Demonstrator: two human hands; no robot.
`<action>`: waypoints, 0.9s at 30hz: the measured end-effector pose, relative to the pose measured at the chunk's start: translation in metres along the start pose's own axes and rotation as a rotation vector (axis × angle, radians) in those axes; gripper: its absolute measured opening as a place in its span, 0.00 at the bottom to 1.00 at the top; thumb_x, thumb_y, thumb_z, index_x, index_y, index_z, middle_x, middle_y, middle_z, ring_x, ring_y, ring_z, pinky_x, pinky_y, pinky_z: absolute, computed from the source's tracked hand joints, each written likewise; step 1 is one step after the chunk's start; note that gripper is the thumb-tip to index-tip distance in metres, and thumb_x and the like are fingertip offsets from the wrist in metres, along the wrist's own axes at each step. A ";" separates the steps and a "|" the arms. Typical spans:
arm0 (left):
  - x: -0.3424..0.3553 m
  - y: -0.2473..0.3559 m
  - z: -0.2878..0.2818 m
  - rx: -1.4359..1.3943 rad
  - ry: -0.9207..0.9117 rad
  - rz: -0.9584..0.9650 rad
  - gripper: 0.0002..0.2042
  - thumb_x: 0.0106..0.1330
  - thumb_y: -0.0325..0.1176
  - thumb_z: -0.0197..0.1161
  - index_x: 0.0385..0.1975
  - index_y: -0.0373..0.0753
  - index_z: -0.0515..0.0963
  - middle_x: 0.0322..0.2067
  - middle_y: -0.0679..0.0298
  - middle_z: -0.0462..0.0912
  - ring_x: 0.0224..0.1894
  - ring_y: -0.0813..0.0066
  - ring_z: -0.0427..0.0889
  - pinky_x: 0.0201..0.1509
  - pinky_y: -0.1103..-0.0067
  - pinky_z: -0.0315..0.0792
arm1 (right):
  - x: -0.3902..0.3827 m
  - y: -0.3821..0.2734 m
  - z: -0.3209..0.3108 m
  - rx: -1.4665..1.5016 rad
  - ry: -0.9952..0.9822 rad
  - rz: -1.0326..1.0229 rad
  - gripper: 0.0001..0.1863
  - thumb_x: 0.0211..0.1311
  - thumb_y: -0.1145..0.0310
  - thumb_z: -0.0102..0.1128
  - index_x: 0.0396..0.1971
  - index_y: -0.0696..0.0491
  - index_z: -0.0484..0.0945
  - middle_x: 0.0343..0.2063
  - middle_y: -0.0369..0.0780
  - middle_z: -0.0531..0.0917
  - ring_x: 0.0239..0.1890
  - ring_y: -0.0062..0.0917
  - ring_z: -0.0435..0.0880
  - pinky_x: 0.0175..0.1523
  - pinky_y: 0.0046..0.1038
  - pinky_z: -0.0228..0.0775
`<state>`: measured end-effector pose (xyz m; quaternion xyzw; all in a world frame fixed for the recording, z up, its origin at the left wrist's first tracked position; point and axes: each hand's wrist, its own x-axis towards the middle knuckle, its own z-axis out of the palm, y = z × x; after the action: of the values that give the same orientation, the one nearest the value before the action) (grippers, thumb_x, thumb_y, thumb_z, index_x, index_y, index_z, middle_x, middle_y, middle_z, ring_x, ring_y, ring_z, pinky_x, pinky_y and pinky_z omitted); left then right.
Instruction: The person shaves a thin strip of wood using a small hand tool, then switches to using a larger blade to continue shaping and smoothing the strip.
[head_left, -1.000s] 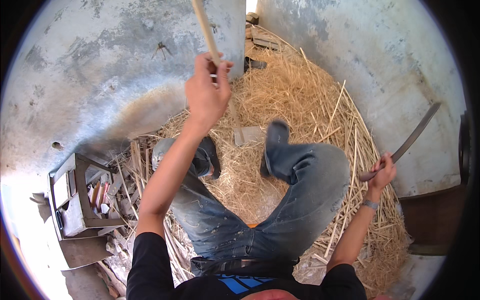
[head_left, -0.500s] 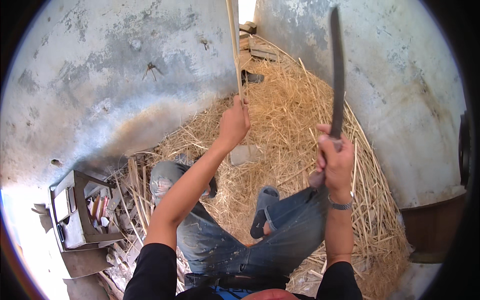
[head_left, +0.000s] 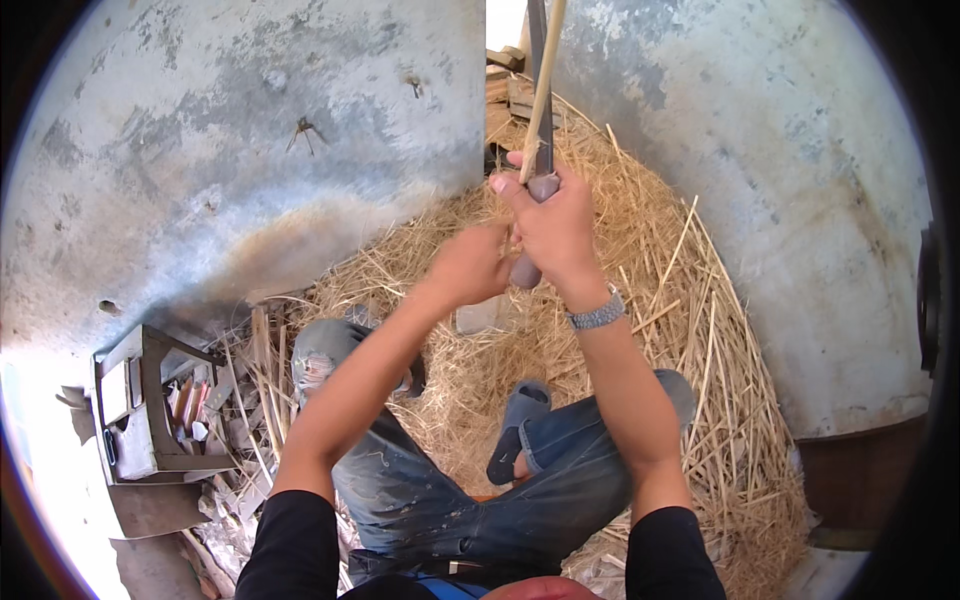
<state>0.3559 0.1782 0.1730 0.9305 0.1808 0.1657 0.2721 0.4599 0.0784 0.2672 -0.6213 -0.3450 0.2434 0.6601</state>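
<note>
**Knife and cane held up over the straw**

Straw covers the floor between grey walls; a metal box sits lower left. The right hand is closed on a long knife's handle, the left hand clasped beside it around a thin, stiff, light-looking cane; best held low.

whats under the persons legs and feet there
A bed of loose straw covers the ground under the jeans-clad legs and the sandalled foot. Split pale sticks lie among it. The ground beneath is covered by the straw and cannot be seen.
</note>
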 end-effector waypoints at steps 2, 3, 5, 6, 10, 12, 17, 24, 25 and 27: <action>-0.008 0.003 -0.048 0.068 0.170 0.124 0.20 0.66 0.37 0.66 0.55 0.35 0.81 0.47 0.45 0.87 0.52 0.49 0.87 0.51 0.62 0.84 | 0.003 0.013 -0.005 -0.043 0.000 -0.084 0.17 0.63 0.73 0.74 0.48 0.62 0.79 0.24 0.34 0.82 0.22 0.14 0.77 0.28 0.22 0.69; -0.008 0.022 -0.076 -0.104 0.324 0.063 0.21 0.66 0.39 0.68 0.56 0.34 0.81 0.49 0.46 0.87 0.54 0.54 0.87 0.52 0.64 0.84 | 0.003 0.017 -0.006 -0.075 0.001 -0.162 0.16 0.64 0.74 0.73 0.48 0.62 0.79 0.21 0.33 0.81 0.19 0.14 0.76 0.25 0.22 0.67; -0.002 0.055 -0.135 -0.367 0.589 0.076 0.23 0.69 0.42 0.68 0.60 0.36 0.80 0.52 0.53 0.87 0.56 0.62 0.86 0.55 0.68 0.82 | -0.003 0.005 -0.006 -0.031 -0.034 -0.096 0.16 0.64 0.74 0.72 0.48 0.62 0.79 0.21 0.33 0.80 0.19 0.14 0.75 0.25 0.22 0.66; 0.008 0.068 -0.161 -0.465 0.703 0.153 0.24 0.71 0.43 0.67 0.63 0.39 0.78 0.54 0.58 0.87 0.57 0.65 0.85 0.58 0.68 0.80 | -0.006 0.000 -0.005 0.005 -0.073 -0.026 0.16 0.64 0.74 0.72 0.48 0.62 0.79 0.21 0.33 0.80 0.18 0.14 0.74 0.24 0.22 0.65; 0.042 0.211 -0.232 -0.608 0.784 0.464 0.28 0.73 0.54 0.57 0.56 0.33 0.77 0.38 0.56 0.85 0.40 0.68 0.85 0.45 0.73 0.78 | 0.003 0.010 -0.004 -0.029 -0.092 -0.062 0.18 0.64 0.74 0.72 0.50 0.63 0.79 0.21 0.33 0.80 0.21 0.15 0.75 0.27 0.23 0.67; 0.052 0.237 -0.240 -0.673 0.814 0.293 0.37 0.75 0.64 0.49 0.58 0.29 0.74 0.32 0.51 0.83 0.36 0.64 0.84 0.45 0.70 0.76 | 0.001 0.011 0.001 -0.088 -0.088 -0.080 0.19 0.64 0.75 0.72 0.52 0.64 0.78 0.23 0.34 0.82 0.23 0.16 0.78 0.30 0.23 0.70; 0.082 0.209 -0.268 -1.064 0.335 0.615 0.23 0.74 0.56 0.54 0.28 0.40 0.74 0.13 0.77 0.61 0.13 0.82 0.54 0.18 0.81 0.50 | -0.004 0.012 0.013 -0.084 -0.131 -0.122 0.21 0.65 0.72 0.71 0.54 0.65 0.78 0.27 0.38 0.85 0.26 0.18 0.82 0.32 0.25 0.73; 0.127 0.209 -0.249 -1.402 0.440 0.625 0.18 0.71 0.50 0.57 0.23 0.46 0.69 0.14 0.77 0.58 0.14 0.83 0.52 0.18 0.80 0.42 | -0.033 -0.019 -0.017 -0.289 0.099 -0.271 0.29 0.75 0.62 0.62 0.69 0.60 0.70 0.35 0.40 0.88 0.28 0.18 0.84 0.32 0.25 0.75; 0.137 0.212 -0.244 -1.320 0.600 0.708 0.15 0.73 0.48 0.55 0.26 0.47 0.72 0.15 0.78 0.60 0.14 0.85 0.53 0.17 0.81 0.43 | -0.039 -0.032 -0.023 -0.292 0.101 -0.272 0.29 0.75 0.62 0.62 0.69 0.60 0.70 0.35 0.40 0.88 0.28 0.18 0.84 0.32 0.25 0.75; 0.149 0.214 -0.238 -1.316 0.659 0.745 0.14 0.73 0.46 0.55 0.27 0.47 0.74 0.16 0.78 0.61 0.14 0.86 0.53 0.17 0.82 0.44 | -0.052 -0.058 -0.036 -0.097 0.046 -0.197 0.31 0.81 0.63 0.52 0.77 0.58 0.61 0.36 0.40 0.87 0.24 0.14 0.80 0.28 0.22 0.74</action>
<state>0.4429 0.1791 0.5152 0.4833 -0.2031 0.5817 0.6219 0.4475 0.0096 0.3166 -0.6211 -0.4003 0.1461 0.6577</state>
